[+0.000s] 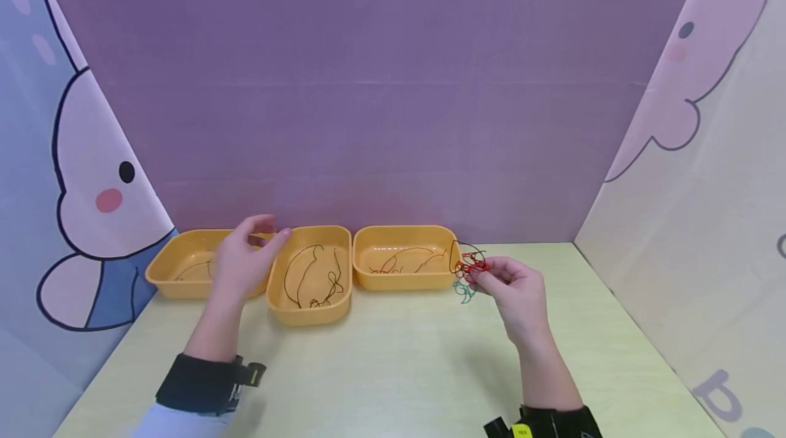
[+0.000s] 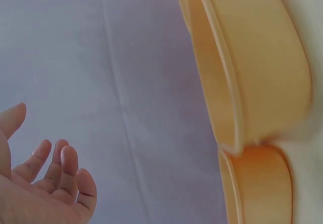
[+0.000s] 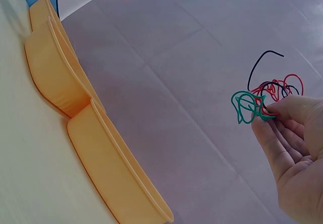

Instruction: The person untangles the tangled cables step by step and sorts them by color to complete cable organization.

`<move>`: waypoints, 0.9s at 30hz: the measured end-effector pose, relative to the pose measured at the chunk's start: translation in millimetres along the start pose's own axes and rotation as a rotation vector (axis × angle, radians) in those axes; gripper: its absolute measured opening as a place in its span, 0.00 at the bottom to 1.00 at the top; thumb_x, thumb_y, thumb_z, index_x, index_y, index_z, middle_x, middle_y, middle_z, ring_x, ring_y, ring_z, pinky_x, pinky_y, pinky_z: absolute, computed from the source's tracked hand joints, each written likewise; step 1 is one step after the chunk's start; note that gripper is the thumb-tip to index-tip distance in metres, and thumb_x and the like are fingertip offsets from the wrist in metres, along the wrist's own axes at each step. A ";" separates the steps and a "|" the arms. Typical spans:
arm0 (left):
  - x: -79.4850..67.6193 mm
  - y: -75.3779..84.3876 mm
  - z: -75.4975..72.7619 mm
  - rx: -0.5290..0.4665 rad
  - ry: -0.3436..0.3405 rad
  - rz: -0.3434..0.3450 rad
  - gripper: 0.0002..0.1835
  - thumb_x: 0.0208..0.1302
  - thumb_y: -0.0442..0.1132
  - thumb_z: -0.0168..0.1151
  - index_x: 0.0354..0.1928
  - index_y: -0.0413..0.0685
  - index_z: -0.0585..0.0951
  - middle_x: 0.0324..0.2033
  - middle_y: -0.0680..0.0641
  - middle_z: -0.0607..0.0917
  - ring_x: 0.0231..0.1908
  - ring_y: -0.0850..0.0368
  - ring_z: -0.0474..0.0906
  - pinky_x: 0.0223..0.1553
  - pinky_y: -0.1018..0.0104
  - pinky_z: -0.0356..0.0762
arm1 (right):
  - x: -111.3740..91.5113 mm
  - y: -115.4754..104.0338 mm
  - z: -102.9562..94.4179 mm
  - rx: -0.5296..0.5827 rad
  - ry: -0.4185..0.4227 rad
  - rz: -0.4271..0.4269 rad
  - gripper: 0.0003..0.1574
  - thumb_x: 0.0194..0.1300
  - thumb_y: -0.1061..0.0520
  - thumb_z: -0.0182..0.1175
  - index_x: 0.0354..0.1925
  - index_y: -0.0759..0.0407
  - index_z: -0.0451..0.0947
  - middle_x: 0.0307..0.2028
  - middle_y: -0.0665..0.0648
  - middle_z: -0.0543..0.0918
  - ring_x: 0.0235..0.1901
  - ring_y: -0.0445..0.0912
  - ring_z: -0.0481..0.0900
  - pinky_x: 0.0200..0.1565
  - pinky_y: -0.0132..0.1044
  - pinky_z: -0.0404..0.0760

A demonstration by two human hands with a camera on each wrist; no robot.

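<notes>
My right hand [image 1: 517, 293] pinches a tangle of thin wires [image 3: 270, 90] between thumb and fingertips, just off the right end of the right yellow bin [image 1: 402, 282]. The tangle mixes red, black and green strands, and one black end sticks out. Above the gap between the left yellow bin [image 1: 181, 290] and the middle yellow bin [image 1: 307, 317], my left hand [image 1: 242, 260] hovers with loosely bent fingers and holds nothing. Black wires [image 1: 334, 281] lie in the middle bin. Red wires [image 1: 393, 262] lie in the right one. A thin strand [image 1: 193, 269] shows in the left bin.
All three bins stand side by side on a pale table [image 1: 393, 370], against a purple backdrop [image 1: 393, 97]. Cartoon-printed panels flank the table: a blue left panel [image 1: 37, 220] and a pale right panel [image 1: 706, 233].
</notes>
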State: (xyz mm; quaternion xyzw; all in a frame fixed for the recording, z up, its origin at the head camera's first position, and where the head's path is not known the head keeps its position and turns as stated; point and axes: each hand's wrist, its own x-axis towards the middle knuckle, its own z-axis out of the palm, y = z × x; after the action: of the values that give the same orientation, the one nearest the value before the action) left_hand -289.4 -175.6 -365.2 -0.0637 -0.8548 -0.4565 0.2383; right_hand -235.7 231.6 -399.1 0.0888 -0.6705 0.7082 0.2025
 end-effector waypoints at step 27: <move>-61.8 55.1 50.8 -0.226 -0.094 0.151 0.22 0.57 0.50 0.70 0.51 0.54 0.79 0.42 0.55 0.80 0.39 0.57 0.75 0.35 0.58 0.76 | -4.0 -4.0 1.1 -0.046 -0.022 0.022 0.07 0.59 0.71 0.62 0.38 0.73 0.78 0.33 0.65 0.83 0.33 0.58 0.82 0.37 0.43 0.83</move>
State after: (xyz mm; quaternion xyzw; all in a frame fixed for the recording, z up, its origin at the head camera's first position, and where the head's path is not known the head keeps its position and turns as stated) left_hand -234.9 -96.1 -376.5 -0.1758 -0.8008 -0.5273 0.2229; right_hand -230.6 229.9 -397.0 0.0845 -0.6898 0.6938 0.1891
